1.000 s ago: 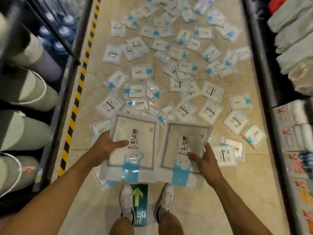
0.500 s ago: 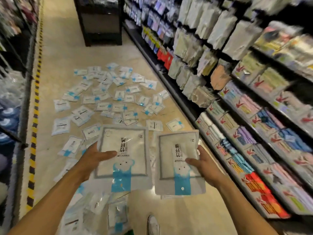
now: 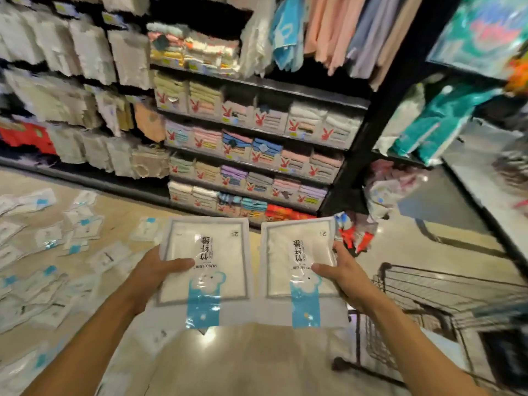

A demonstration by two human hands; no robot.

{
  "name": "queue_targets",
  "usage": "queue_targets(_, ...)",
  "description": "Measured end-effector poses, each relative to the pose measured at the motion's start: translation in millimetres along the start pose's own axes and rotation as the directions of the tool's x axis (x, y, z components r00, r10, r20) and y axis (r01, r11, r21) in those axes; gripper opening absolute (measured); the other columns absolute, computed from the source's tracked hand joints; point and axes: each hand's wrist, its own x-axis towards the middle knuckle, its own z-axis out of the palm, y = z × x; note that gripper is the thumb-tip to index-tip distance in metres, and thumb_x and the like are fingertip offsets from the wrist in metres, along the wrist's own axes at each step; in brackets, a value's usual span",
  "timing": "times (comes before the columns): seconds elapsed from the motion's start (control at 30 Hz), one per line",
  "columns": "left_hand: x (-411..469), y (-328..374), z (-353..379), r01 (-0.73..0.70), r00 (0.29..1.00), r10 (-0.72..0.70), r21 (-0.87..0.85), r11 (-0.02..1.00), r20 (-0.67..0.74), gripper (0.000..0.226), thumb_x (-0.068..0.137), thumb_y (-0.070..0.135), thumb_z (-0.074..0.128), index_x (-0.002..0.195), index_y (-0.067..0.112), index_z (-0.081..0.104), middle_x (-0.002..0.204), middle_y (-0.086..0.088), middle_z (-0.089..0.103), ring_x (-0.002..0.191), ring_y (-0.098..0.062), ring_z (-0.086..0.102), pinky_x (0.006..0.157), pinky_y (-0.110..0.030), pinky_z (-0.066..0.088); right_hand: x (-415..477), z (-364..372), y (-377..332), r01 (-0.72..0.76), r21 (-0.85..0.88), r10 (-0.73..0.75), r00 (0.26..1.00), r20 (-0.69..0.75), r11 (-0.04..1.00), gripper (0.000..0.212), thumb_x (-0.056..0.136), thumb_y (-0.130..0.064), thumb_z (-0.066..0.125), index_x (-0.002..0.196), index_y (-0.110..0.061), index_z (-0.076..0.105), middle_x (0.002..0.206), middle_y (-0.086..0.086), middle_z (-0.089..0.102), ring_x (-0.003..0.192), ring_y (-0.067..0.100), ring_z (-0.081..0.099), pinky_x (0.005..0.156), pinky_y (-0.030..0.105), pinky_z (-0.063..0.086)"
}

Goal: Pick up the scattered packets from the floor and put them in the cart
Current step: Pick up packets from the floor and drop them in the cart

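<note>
My left hand (image 3: 154, 271) grips a flat white packet (image 3: 213, 252) with a blue strip, thumb on top, held in the air at the middle of the view. My right hand (image 3: 341, 274) grips a second matching packet (image 3: 297, 261) just to its right. The two packets sit side by side, almost touching. A black wire cart (image 3: 423, 292) stands at the lower right, beyond my right forearm. Several more white packets (image 3: 51, 252) lie scattered on the beige floor at the left.
A dark shelf unit (image 3: 257, 155) full of boxed folded towels faces me. Hanging cloths and packed goods fill the racks above and at the left. A black upright post (image 3: 371, 124) stands right of the towels. A red and white packet (image 3: 354, 235) lies near the shelf's foot.
The view has swung right, from the packet-strewn aisle to the towel shelves and the cart. Both hands still hold their packets, carried along with the turn.
</note>
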Motion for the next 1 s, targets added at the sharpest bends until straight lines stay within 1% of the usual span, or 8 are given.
queue_targets(0.27,12,15,245,-0.026,0.935,-0.027,0.145,0.989,0.354,0.038,0.078,-0.001,0.078,0.114,0.006,0.068,0.098,-0.015,0.079,0.080,-0.030,0.078,0.058,-0.033,0.061,-140,-191,66,0.033,0.176,0.041,0.916,-0.400,0.984,0.052,0.088,0.003,0.076,0.134,-0.015,0.058,0.116,0.009,0.078,0.104,0.032,0.076,0.089,0.050,0.061)
queue_targets(0.43,-8,-7,395,-0.030,0.863,-0.081,0.212,0.977,0.498,0.055,0.072,0.004,0.087,0.122,0.012,0.066,0.106,-0.014,0.078,0.092,-0.036,0.077,0.076,-0.046,0.061,-225,-300,115,0.019,0.254,0.121,0.843,-0.525,0.967,0.044,0.089,0.001,0.077,0.128,-0.012,0.061,0.116,0.012,0.078,0.102,0.033,0.077,0.093,0.056,0.060)
queue_targets(0.53,-33,-24,481,-0.033,0.809,-0.102,0.218,0.975,0.579,0.064,0.062,0.018,0.092,0.121,0.009,0.068,0.106,-0.014,0.078,0.093,-0.036,0.077,0.071,-0.042,0.062,-270,-362,143,0.027,0.280,0.145,0.804,-0.577,0.960,0.048,0.088,0.000,0.079,0.129,-0.014,0.058,0.113,0.010,0.078,0.100,0.032,0.077,0.089,0.056,0.062)
queue_targets(0.6,-47,-36,531,-0.040,0.786,-0.118,0.241,0.970,0.606,0.060,0.065,0.015,0.090,0.120,0.010,0.067,0.105,-0.012,0.079,0.091,-0.034,0.077,0.066,-0.039,0.062,-295,-399,160,0.036,0.300,0.162,0.778,-0.607,0.953,0.048,0.087,0.001,0.078,0.128,-0.015,0.058,0.114,0.011,0.078,0.100,0.033,0.077,0.088,0.059,0.061)
queue_targets(0.7,-59,-53,589,-0.002,0.777,-0.167,0.268,0.964,0.607,0.039,0.083,0.001,0.077,0.120,0.009,0.066,0.102,-0.013,0.079,0.089,-0.034,0.078,0.066,-0.040,0.062,-321,-449,182,0.022,0.342,0.210,0.751,-0.626,0.939,0.051,0.087,0.001,0.078,0.130,-0.018,0.056,0.116,0.012,0.077,0.101,0.034,0.077,0.085,0.061,0.062)
queue_targets(0.83,-51,-70,645,0.043,0.759,-0.213,0.279,0.959,0.616,0.044,0.083,0.001,0.076,0.124,0.008,0.064,0.106,-0.016,0.078,0.091,-0.037,0.077,0.064,-0.042,0.063,-330,-508,196,-0.001,0.347,0.231,0.747,-0.623,0.938,0.052,0.089,-0.004,0.077,0.128,-0.029,0.055,0.110,0.008,0.078,0.094,0.032,0.079,0.073,0.050,0.065)
queue_targets(0.93,-28,-78,682,0.066,0.752,-0.227,0.272,0.960,0.619,0.067,0.066,0.014,0.090,0.127,0.008,0.063,0.110,-0.017,0.077,0.095,-0.039,0.076,0.072,-0.048,0.063,-313,-553,208,-0.013,0.355,0.243,0.752,-0.613,0.935,0.052,0.089,-0.002,0.077,0.132,-0.024,0.057,0.110,0.008,0.079,0.097,0.034,0.078,0.082,0.056,0.064)
queue_targets(1.0,-6,-86,708,0.090,0.761,-0.243,0.273,0.958,0.602,0.062,0.070,0.011,0.088,0.127,0.010,0.063,0.111,-0.017,0.077,0.098,-0.040,0.075,0.083,-0.056,0.060,-293,-583,212,-0.041,0.360,0.264,0.757,-0.598,0.932,0.052,0.088,-0.004,0.079,0.132,-0.023,0.057,0.111,0.008,0.079,0.098,0.034,0.078,0.085,0.059,0.062)
